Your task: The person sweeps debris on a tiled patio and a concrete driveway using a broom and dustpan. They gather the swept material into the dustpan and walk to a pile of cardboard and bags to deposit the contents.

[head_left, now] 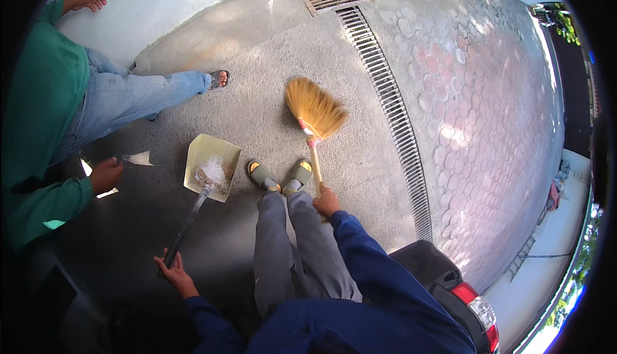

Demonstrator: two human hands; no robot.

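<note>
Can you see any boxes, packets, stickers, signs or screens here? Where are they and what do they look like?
None that can be made out: no boxes, signs or screens.
Closest is crumpled whitish litter, maybe wrapping, lying in the pale green dustpan.
A flat pale scrap lies on the concrete, beside the other person's hand.

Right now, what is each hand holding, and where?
Left hand grips the dustpan by its long handle's end; right hand grips the broom at its stick's end.
</note>
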